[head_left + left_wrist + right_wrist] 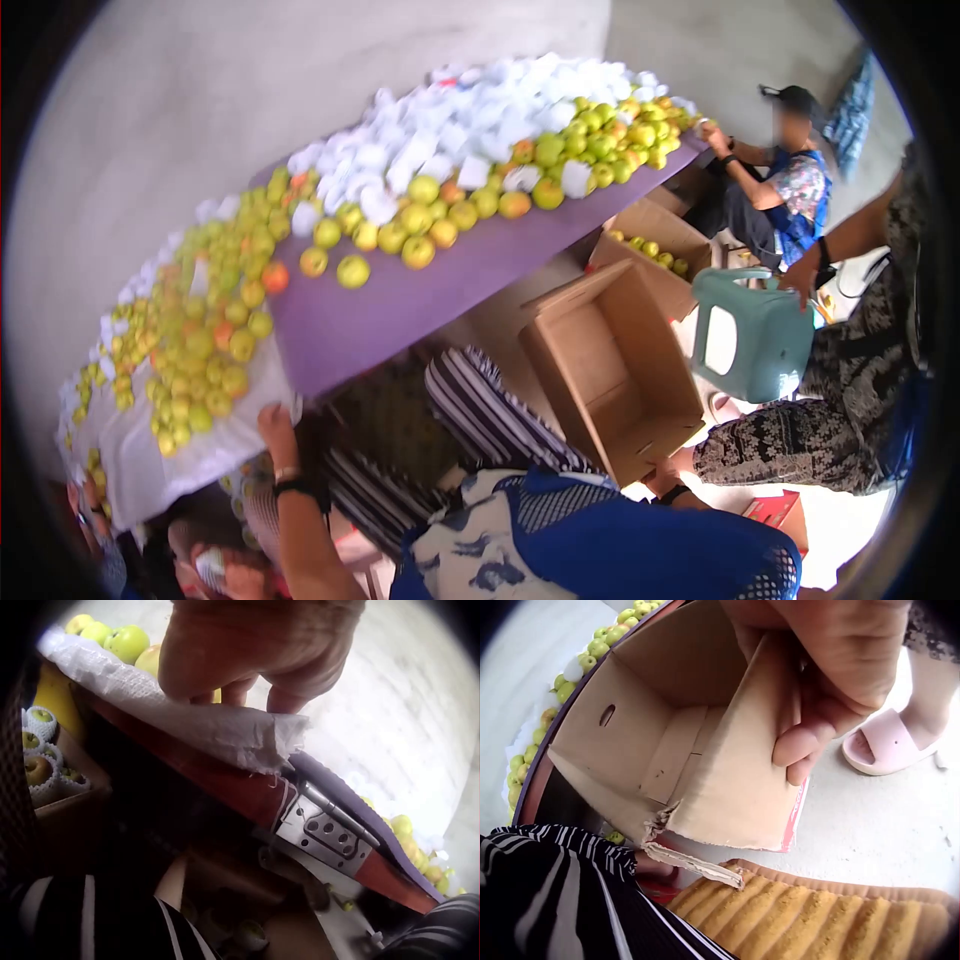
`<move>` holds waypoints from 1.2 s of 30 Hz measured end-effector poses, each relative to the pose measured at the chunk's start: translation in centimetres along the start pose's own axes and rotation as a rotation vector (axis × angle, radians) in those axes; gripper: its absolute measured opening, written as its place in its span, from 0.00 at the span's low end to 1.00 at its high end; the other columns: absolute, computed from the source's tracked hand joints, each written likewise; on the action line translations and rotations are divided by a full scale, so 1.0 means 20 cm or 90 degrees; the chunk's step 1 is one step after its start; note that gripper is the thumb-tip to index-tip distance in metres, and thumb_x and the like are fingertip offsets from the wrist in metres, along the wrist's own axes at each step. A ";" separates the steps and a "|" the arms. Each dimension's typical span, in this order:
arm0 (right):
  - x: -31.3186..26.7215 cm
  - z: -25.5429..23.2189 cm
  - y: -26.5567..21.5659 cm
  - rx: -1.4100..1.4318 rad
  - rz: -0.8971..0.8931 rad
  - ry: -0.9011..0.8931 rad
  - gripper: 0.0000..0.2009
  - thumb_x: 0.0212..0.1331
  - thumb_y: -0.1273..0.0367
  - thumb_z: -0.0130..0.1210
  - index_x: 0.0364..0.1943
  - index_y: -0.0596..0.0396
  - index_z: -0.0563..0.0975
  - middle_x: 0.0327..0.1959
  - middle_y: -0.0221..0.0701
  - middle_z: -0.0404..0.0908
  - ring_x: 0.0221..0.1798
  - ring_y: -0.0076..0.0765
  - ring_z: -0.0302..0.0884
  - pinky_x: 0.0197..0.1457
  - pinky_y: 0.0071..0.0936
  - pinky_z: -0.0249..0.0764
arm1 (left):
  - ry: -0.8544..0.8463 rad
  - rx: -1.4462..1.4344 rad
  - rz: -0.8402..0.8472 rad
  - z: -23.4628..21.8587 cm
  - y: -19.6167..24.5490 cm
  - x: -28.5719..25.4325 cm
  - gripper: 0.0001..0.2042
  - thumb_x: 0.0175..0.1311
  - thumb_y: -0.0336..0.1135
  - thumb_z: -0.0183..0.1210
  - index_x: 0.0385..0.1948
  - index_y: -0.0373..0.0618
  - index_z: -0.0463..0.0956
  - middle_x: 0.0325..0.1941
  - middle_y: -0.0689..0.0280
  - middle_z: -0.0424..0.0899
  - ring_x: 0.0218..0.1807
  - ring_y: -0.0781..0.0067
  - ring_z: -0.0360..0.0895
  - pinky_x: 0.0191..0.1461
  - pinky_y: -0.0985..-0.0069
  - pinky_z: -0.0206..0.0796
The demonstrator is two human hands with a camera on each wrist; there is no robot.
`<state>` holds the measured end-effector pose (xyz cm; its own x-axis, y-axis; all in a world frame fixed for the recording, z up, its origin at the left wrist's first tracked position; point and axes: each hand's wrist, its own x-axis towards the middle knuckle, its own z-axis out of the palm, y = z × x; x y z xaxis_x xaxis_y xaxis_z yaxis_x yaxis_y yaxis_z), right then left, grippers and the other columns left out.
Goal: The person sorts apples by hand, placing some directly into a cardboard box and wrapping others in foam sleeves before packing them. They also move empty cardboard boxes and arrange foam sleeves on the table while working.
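Observation:
My left hand (278,435) rests at the near table edge, at the corner of a white cloth (240,425). In the left wrist view, its bent fingertips touch down just behind the cloth's rolled edge, partly hidden by it. My right hand (825,682) grips one wall of an open cardboard box (735,761), thumb and fingers on either side of the board. The box stands tilted, with bare flaps showing inside and a torn corner at its rim. Yellow-green apples (205,350) are heaped on the cloth near my left hand.
White foam nets (470,115) and more apples cover the purple tabletop's (400,320) far side. Another box (655,235) holds apples. One person handles a green stool (755,335) at right; another sits (795,190) at the table's far end. A striped cushion (495,400) lies before me.

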<state>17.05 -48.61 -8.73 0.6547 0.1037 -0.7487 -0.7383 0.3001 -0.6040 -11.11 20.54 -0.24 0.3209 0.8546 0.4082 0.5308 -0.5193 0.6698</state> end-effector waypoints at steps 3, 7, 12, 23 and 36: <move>-0.05 -0.04 0.01 0.066 0.043 -0.063 0.11 0.48 0.76 0.49 0.38 0.60 0.71 0.39 0.41 0.75 0.41 0.48 0.74 0.40 0.50 0.73 | 0.003 0.028 0.028 -0.01 0.04 0.00 0.10 0.50 0.32 0.56 0.31 0.35 0.75 0.35 0.52 0.77 0.41 0.53 0.72 0.48 0.64 0.63; -0.16 -0.02 -0.03 0.064 -0.014 -0.045 0.12 0.48 0.77 0.49 0.40 0.58 0.72 0.39 0.35 0.76 0.44 0.38 0.73 0.46 0.35 0.72 | 0.028 0.019 0.007 0.00 0.07 -0.01 0.10 0.49 0.32 0.57 0.30 0.35 0.76 0.35 0.53 0.78 0.41 0.54 0.73 0.49 0.65 0.63; -0.10 -0.13 -0.09 0.103 -0.010 -0.067 0.16 0.48 0.77 0.49 0.45 0.60 0.70 0.44 0.35 0.75 0.49 0.38 0.72 0.51 0.35 0.70 | 0.006 0.044 0.002 0.00 0.09 0.00 0.09 0.47 0.33 0.58 0.27 0.36 0.75 0.33 0.53 0.77 0.40 0.52 0.73 0.47 0.64 0.63; -0.50 0.41 -0.58 0.049 -0.289 -0.244 0.29 0.38 0.74 0.53 0.53 0.59 0.65 0.48 0.35 0.71 0.51 0.42 0.68 0.58 0.39 0.65 | 0.016 0.049 -0.047 0.02 0.10 0.03 0.10 0.47 0.34 0.58 0.29 0.37 0.75 0.33 0.53 0.77 0.40 0.52 0.73 0.47 0.63 0.64; -0.72 1.53 -0.94 -0.049 -0.474 -0.452 0.24 0.44 0.74 0.49 0.50 0.65 0.65 0.46 0.39 0.72 0.48 0.41 0.73 0.51 0.35 0.72 | -0.408 -0.689 0.044 -0.23 1.59 -0.19 0.30 0.56 0.33 0.55 0.60 0.42 0.53 0.58 0.53 0.63 0.58 0.60 0.63 0.58 0.67 0.59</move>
<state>26.51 -26.79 21.80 0.8765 0.4601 0.1419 -0.0980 0.4590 -0.8830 0.93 0.82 22.33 0.8059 0.5153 0.2914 -0.3178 -0.0387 0.9474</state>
